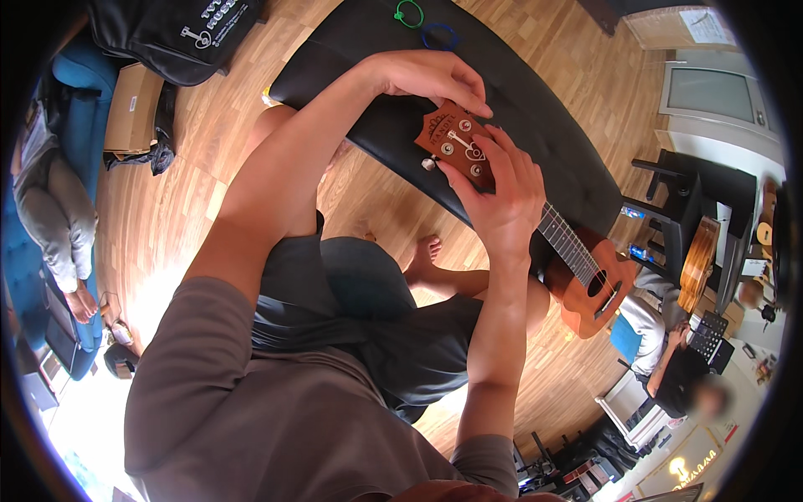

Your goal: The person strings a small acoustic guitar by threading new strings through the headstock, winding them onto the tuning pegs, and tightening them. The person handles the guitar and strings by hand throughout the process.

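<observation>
A brown wooden ukulele [579, 322] rests slantwise along the black padded bench [381, 63], its headstock [431, 127] toward me and its body at the right. My right hand [506, 197] is closed around the headstock, thumb along the near edge and fingers across the face. At the headstock's far edge, my left hand [431, 77] has its fingers bent and pressed together; whatever lies between the fingertips is hidden. Round metal tuning posts [447, 149] show on the headstock face. A silver tuning peg [428, 164] sticks out at its near side.
Green coiled string [408, 14] and blue coiled string [439, 36] lie on the bench's far part. A black bag [171, 38] and cardboard box [134, 109] stand at left. One person sits on a blue sofa [84, 71]; another sits at right near a music stand [711, 330].
</observation>
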The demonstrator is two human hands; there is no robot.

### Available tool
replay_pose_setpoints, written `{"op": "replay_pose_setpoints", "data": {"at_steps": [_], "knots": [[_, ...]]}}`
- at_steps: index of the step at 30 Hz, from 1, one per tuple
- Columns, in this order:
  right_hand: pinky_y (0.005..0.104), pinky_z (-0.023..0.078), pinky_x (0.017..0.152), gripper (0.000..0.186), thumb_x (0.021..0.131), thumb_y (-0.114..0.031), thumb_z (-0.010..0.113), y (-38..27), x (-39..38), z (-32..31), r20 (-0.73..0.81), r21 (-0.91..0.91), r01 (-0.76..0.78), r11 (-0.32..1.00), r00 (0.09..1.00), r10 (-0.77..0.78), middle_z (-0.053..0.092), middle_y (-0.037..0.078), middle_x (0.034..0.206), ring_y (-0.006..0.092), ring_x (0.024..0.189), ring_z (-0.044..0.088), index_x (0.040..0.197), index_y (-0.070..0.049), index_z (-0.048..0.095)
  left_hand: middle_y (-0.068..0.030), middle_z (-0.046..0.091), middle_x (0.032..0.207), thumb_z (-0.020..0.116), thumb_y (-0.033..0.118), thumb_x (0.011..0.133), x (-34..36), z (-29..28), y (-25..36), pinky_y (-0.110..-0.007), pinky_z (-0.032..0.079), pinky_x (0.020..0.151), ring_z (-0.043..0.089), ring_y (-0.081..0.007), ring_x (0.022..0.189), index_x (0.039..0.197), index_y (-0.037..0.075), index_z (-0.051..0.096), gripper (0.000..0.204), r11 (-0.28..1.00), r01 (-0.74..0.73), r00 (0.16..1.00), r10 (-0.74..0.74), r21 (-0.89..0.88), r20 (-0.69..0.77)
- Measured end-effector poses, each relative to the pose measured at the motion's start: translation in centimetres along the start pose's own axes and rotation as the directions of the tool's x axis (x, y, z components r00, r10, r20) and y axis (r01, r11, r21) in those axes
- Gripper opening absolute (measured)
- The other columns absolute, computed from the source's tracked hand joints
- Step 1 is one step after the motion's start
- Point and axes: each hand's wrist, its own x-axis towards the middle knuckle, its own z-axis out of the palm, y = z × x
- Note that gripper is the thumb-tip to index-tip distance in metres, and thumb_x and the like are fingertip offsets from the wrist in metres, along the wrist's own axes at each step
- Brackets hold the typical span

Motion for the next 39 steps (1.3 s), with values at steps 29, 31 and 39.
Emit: {"op": "replay_pose_setpoints", "data": {"at_steps": [29, 31, 39], "knots": [[0.0374, 0.049, 0.077, 0.045, 0.070, -0.032, 0.089, -0.4, 0.2, -0.1, -0.009, -0.010, -0.042, 0.999, 0.999, 0.042, 0.070, 0.007, 0.115, 0.0250, 0.095, 0.067, 0.104, -0.010, 0.069, -0.0019, 0.068, 0.102, 0.068, 0.032, 0.093, 0.2, 0.0, 0.0, -0.026, 0.048, 0.091, 0.063, -0.0103, 0.101, 0.118, 0.005, 0.070, 0.036, 0.981, -0.019, 0.999, 0.028, -0.192, 0.046], [0.0376, 0.050, 0.078, 0.045, 0.070, -0.032, 0.089, -0.3, -0.1, 0.2, -0.012, 0.010, -0.034, 0.999, 0.999, 0.034, 0.070, 0.007, 0.114, 0.0250, 0.095, 0.067, 0.103, -0.010, 0.069, -0.0008, 0.065, 0.095, 0.067, 0.035, 0.095, 0.4, 0.7, -0.2, -0.025, 0.047, 0.090, 0.062, -0.0091, 0.097, 0.118, 0.005, 0.069, 0.038, 0.989, -0.034, 0.997, 0.044, -0.147, 0.065], [0.0380, 0.050, 0.078, 0.045, 0.068, -0.031, 0.090, -0.4, -0.3, 0.2, -0.005, 0.020, -0.058, 0.998, 0.998, 0.058, 0.070, 0.007, 0.115, 0.0253, 0.096, 0.067, 0.103, -0.011, 0.070, -0.0030, 0.069, 0.105, 0.071, 0.030, 0.093, -0.4, -0.6, -0.2, -0.025, 0.047, 0.095, 0.063, -0.0109, 0.104, 0.117, 0.007, 0.069, 0.033, 0.999, -0.004, 1.000, 0.004, -0.032, -0.005]]}}
